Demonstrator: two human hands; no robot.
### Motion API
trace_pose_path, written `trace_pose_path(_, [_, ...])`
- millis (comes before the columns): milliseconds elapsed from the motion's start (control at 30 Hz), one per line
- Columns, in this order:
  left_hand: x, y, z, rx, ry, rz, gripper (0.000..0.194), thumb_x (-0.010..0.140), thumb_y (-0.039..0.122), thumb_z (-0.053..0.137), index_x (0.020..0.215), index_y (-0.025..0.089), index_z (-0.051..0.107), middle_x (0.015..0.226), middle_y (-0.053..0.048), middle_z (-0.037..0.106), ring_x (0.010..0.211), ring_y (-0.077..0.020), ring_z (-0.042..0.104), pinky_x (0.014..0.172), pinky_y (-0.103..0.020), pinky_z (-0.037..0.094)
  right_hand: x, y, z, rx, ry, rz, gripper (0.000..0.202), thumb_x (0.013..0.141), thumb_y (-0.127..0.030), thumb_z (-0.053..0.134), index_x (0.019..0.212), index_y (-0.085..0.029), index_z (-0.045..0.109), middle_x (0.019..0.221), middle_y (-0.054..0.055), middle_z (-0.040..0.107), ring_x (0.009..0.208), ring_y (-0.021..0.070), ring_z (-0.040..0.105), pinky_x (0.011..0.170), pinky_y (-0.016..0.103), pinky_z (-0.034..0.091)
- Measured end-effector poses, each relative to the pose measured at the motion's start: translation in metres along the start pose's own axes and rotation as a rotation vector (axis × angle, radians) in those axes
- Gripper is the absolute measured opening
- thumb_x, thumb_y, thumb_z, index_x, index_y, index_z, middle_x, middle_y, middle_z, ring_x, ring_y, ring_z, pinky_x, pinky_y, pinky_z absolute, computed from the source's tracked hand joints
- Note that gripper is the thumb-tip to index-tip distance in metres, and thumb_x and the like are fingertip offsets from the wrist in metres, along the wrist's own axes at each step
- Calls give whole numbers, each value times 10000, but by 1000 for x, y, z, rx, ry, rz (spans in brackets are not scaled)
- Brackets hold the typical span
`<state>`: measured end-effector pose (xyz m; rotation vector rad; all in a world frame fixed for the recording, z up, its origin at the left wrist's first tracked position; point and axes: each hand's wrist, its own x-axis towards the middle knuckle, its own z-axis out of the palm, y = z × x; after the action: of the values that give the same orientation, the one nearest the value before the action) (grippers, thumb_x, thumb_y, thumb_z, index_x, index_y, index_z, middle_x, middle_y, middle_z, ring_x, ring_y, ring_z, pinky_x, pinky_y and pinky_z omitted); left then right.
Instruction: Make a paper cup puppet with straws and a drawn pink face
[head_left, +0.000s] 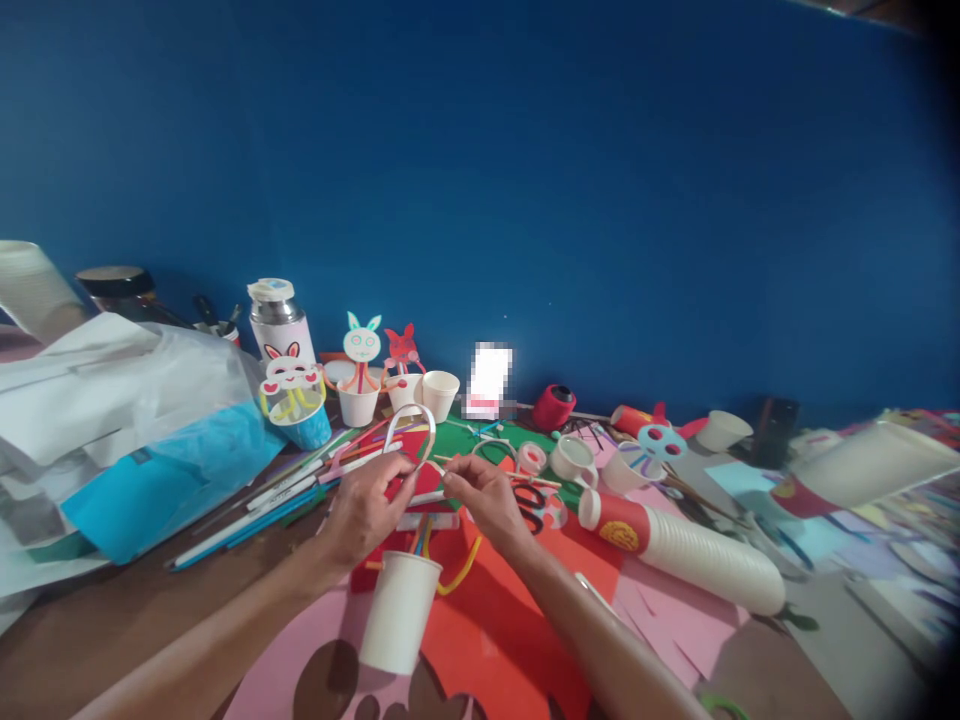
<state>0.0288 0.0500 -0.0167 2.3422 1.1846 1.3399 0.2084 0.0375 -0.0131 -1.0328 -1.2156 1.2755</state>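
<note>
A thin white strip (409, 410) is bent into a loop above the middle of the table. My left hand (375, 495) pinches it at the lower end of the curve, fingers closed. Just to the right, my right hand (484, 495) is also closed, thumb and forefinger pressed together near the strip's other end. Below and between my hands, a white paper cup (401, 612) stands slightly tilted, with blue and yellow pipe cleaners (463, 568) coming out around its top. Red paper (495, 640) and pink paper (300, 660) lie beneath.
Cup figures with paper rabbit heads (362, 340) stand at the back left. A long stack of cups (712, 560) lies at the right, by black scissors (529, 508). Markers (259, 515) and a plastic bag (187, 380) are at left.
</note>
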Motion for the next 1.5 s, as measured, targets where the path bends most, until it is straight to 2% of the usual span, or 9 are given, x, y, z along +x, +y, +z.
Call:
trace_pose_path(67, [0, 0, -1, 56, 38, 116, 110, 880, 167, 519, 790, 173, 581, 742, -32, 655, 690, -164, 625, 681, -279, 483, -1, -1, 2, 27, -28, 43, 202, 663, -343, 733, 688, -178, 620, 604, -32, 568, 549, 105, 485, 565, 241, 378])
trace_pose_path(167, [2, 1, -3, 95, 80, 202, 83, 874, 130, 540, 821, 168, 592, 788, -50, 675, 747, -173, 646, 722, -283, 498, -3, -2, 3, 78, -72, 90, 239, 650, -374, 758, 683, -180, 623, 593, -34, 575, 542, 104, 487, 567, 241, 376])
trace_pose_path(433, [4, -2, -4, 114, 100, 259, 89, 880, 127, 539, 846, 165, 613, 814, -61, 691, 783, -188, 665, 743, -303, 526, -6, -3, 2, 291, -154, 200, 243, 646, -367, 775, 686, -154, 663, 617, -12, 610, 582, 107, 532, 643, 249, 415])
trace_pose_path(733, [5, -2, -5, 93, 107, 278, 78, 886, 136, 539, 855, 173, 601, 845, -65, 693, 808, -186, 667, 754, -306, 532, -7, -5, 4, 395, -170, 215, 185, 656, -313, 759, 682, -152, 673, 620, -4, 605, 573, 104, 523, 614, 243, 416])
trace_pose_path(933, [4, -2, -5, 77, 53, 273, 91, 893, 135, 519, 870, 176, 597, 878, -70, 687, 841, -189, 659, 766, -310, 530, -8, -6, 6, 391, -141, 212, 182, 635, -300, 759, 645, -158, 646, 588, -14, 597, 549, 99, 514, 580, 227, 403])
trace_pose_path(1500, [-2, -6, 3, 62, -25, 189, 142, 905, 157, 480, 872, 173, 617, 858, -74, 681, 835, -200, 649, 765, -315, 513, -8, -4, 5, 312, -86, 138, 77, 636, -232, 694, 629, -175, 642, 581, -24, 596, 568, 111, 517, 620, 254, 402])
